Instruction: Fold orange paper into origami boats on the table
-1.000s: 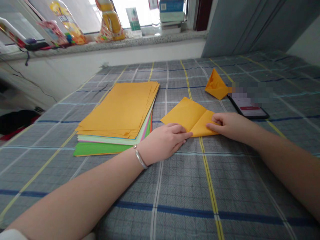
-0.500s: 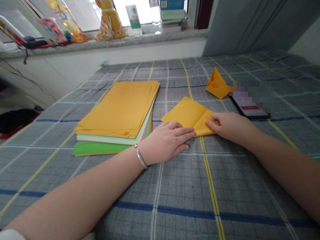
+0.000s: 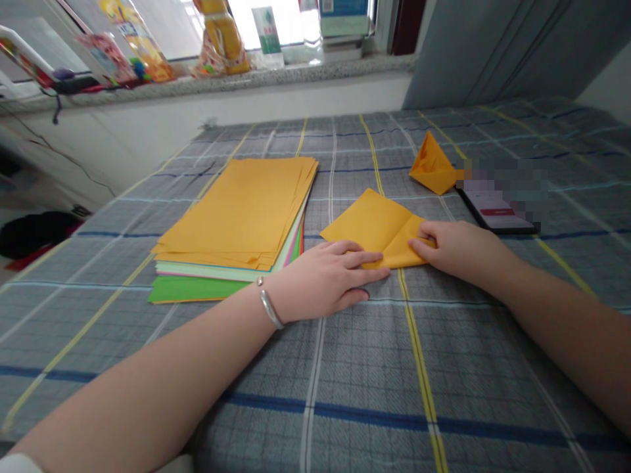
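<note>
A folded sheet of orange paper (image 3: 372, 220) lies flat on the plaid cloth, with a crease running across its right part. My left hand (image 3: 325, 279) rests on its near edge, fingers stretched out and spread. At the right corner, my right hand (image 3: 446, 243) pinches the paper between thumb and curled fingers. To the left is a stack of coloured paper (image 3: 241, 210), orange on top with green and white sheets below. Behind my right hand stands a folded orange paper shape (image 3: 434, 167), pointed at the top.
A phone (image 3: 497, 207), partly blurred out, lies on the cloth at the right. The plaid cloth (image 3: 365, 381) covers the whole surface. Along the back runs a windowsill (image 3: 290, 73) with a yellow bottle (image 3: 224, 43), a box and several packets.
My left hand's fingers have spread apart a little on the paper's near edge. My right hand keeps its pinch on the corner. The view has shifted slightly.
</note>
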The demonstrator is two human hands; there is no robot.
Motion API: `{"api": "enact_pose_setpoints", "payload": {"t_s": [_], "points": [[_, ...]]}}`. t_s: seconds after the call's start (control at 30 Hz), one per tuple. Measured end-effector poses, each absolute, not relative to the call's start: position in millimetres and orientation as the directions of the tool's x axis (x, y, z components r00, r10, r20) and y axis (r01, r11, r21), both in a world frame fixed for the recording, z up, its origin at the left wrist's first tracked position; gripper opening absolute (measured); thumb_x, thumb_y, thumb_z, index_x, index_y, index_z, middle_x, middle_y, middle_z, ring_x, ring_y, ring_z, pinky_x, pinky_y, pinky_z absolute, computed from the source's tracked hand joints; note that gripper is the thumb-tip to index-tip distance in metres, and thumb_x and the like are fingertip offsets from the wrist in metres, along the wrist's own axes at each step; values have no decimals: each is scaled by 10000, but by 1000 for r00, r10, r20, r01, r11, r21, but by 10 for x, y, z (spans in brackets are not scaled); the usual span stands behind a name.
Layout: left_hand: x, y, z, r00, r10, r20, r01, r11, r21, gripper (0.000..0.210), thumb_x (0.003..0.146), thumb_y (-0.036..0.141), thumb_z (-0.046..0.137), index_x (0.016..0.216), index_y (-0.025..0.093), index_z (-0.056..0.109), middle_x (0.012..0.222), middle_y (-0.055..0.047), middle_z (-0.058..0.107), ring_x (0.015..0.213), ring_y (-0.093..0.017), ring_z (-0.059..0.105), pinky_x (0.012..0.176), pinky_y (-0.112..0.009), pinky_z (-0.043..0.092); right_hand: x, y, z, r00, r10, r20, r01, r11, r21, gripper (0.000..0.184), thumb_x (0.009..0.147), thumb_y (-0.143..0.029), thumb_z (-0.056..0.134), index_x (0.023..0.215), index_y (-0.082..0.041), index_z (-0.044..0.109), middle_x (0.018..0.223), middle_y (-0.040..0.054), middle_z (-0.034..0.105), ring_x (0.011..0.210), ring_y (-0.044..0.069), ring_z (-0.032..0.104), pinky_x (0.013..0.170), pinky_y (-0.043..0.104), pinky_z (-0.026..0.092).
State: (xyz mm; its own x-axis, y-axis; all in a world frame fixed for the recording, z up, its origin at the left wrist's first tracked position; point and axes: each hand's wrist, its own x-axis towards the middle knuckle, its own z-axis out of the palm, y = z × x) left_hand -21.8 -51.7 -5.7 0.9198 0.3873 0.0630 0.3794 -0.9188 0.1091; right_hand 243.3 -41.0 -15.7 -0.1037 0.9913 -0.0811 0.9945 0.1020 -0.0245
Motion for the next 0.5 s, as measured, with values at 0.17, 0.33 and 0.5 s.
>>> {"api": "enact_pose_setpoints", "payload": {"t_s": [0.17,0.33,0.5], "points": [[-274,-414,-74,879,456,140,399,-863,310,322,1023,213,470,1299,169,631,1304,-93,682,1220,-209,614,1095,-368,468,2434,-419,-138,-112,990,-87,993,108,-50,341,912,-501,399,804,-236,584,780,74,679,714,241,591,564,336,304],[-251,-385,-148,850,489,195,416,-851,320,491,1001,232,510,1479,134,451,1299,-108,677,1193,-226,598,1067,-380,465,2442,-412,-136,-126,988,-86,991,121,-56,325,904,-485,415,800,-240,600,741,69,660,682,235,576,568,338,308],[-180,-522,-142,896,433,98,419,-898,137,567,1033,423,463,1534,160,420,1551,-119,489,1213,-285,534,1088,-462,421,2437,-407,-140,-128,987,-94,991,125,-38,337,909,-485,396,797,-242,601,735,69,658,692,237,588,582,341,318]]}}
